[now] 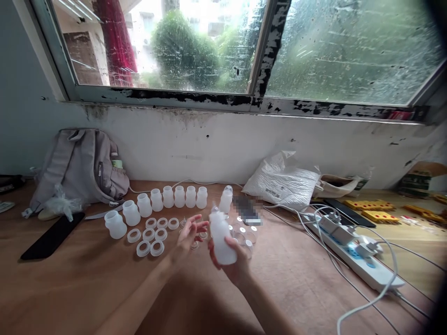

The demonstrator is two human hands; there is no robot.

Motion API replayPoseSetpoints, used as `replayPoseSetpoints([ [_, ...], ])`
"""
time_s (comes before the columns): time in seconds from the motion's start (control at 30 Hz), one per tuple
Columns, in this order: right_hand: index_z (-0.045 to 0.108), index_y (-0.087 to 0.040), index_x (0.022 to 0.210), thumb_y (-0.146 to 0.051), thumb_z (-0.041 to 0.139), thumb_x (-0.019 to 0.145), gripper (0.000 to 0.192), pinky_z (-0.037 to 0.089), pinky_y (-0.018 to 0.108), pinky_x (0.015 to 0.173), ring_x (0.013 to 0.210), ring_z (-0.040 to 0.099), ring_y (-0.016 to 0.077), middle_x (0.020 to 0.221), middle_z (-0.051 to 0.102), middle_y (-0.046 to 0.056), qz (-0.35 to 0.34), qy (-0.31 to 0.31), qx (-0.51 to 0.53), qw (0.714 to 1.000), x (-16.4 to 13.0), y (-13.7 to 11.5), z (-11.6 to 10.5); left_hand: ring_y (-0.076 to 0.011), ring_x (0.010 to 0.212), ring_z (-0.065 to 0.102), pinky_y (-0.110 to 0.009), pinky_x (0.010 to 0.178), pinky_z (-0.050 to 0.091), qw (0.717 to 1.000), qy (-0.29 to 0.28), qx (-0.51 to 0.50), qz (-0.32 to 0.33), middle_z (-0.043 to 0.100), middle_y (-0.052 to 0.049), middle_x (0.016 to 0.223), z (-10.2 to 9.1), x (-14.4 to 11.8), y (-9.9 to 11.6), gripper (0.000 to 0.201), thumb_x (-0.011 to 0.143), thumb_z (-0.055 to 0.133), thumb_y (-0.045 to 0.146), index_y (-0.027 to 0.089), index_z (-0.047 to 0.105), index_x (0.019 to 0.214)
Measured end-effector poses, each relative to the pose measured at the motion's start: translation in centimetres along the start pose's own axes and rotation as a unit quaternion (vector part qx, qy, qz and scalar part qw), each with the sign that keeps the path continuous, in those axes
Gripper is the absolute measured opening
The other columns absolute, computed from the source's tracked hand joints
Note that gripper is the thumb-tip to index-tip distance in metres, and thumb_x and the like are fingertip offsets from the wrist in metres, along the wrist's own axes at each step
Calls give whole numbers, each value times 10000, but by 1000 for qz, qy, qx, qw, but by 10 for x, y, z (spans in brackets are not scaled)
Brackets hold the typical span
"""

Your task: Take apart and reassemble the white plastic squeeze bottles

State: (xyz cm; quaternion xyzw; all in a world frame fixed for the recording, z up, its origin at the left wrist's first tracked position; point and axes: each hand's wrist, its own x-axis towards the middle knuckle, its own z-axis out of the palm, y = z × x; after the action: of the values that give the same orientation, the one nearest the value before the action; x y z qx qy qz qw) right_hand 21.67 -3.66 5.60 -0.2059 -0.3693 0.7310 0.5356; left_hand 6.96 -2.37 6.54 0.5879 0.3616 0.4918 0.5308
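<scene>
Readable text: no word, number or brand can be made out.
Silvery bag (284,184): small dark print is borne on its front, too small to be read.
Bottle (116,162) in the backpack (75,163) pocket: a greenish label is seen, its wording blurred.
Red object (400,115) by the window frame (335,108): any lettering is lost in blur.

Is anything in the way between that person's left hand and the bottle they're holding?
Nothing visible stands between them. The left hand is open, close beside the bottle, which the right hand grips. The white rings lie on the table, off to the left.
</scene>
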Motion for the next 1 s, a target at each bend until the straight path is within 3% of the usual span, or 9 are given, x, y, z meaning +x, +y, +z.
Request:
replayPoseSetpoints([
  [0.07, 565, -133, 824, -382, 493, 757, 267, 385, 197, 355, 505, 542, 121, 728, 601, 65, -46, 65, 14, 997, 4, -16, -10, -212, 1034, 475, -363, 850, 381, 977, -10, 202, 68, 527, -86, 1133, 2, 14, -9, 353, 847, 362, 388, 231, 408, 1161],
  [0.17, 579, -147, 842, -361, 534, 746, 239, 440, 218, 427, 596, 559, 132, 809, 602, 58, -96, 138, 7, 986, 9, -34, -26, -230, 1122, 396, -430, 931, 269, 865, -53, 473, 160, 481, -56, 1220, 13, 31, -27, 340, 823, 427, 245, 261, 433, 1162],
  [0.23, 573, -163, 866, -341, 571, 726, 226, 458, 226, 465, 636, 559, 135, 824, 596, 44, -118, 162, -8, 980, 13, -39, -35, -227, 1149, 371, -447, 943, 235, 802, -69, 562, 189, 456, -53, 1254, 21, 39, -38, 391, 815, 433, 199, 266, 397, 1199],
  [0.33, 551, -177, 874, -320, 608, 703, 230, 465, 236, 498, 634, 550, 133, 763, 585, 21, -130, 167, -48, 976, 16, -37, -41, -218, 1079, 430, -437, 920, 257, 765, -70, 608, 197, 528, -55, 1150, 32, 40, -48, 417, 789, 475, 173, 252, 402, 1193],
  [0.5, 496, -218, 924, -369, 612, 693, 299, 440, 234, 455, 555, 528, 122, 737, 568, -8, -118, 176, -133, 968, 16, -26, -36, -225, 925, 493, -413, 846, 325, 805, -40, 553, 213, 569, -49, 961, 28, 17, -45, 260, 755, 542, 284, 241, 531, 1011],
  [0.6, 509, -202, 950, -398, 598, 696, 333, 443, 242, 477, 542, 522, 119, 765, 570, 9, -111, 179, -219, 953, 13, -24, -33, -205, 894, 510, -358, 807, 371, 885, 31, 420, 197, 568, -55, 954, 12, -1, -38, 247, 768, 519, 364, 216, 526, 966],
  [0.7, 521, -205, 926, -407, 611, 679, 331, 434, 237, 468, 546, 519, 122, 773, 567, 9, -107, 187, -275, 937, 11, -22, -31, -174, 810, 542, -287, 707, 423, 958, 133, 227, 112, 577, -49, 898, -8, -11, -34, 276, 797, 461, 399, 195, 490, 980],
  [0.83, 542, -211, 822, -417, 631, 649, 284, 382, 208, 406, 538, 501, 125, 683, 544, -12, -88, 190, -327, 922, 9, -15, -30, -168, 813, 546, -256, 654, 437, 968, 236, 67, 50, 555, -56, 971, -27, -11, -35, 330, 827, 374, 441, 197, 483, 1022],
  [1.0, 553, -207, 732, -431, 615, 652, 246, 311, 195, 362, 506, 468, 119, 596, 503, -29, -84, 188, -368, 907, 9, -10, -30, -149, 790, 528, -243, 668, 430, 967, 232, 74, 72, 547, -37, 944, -34, -13, -36, 307, 811, 424, 425, 207, 513, 1009],
])
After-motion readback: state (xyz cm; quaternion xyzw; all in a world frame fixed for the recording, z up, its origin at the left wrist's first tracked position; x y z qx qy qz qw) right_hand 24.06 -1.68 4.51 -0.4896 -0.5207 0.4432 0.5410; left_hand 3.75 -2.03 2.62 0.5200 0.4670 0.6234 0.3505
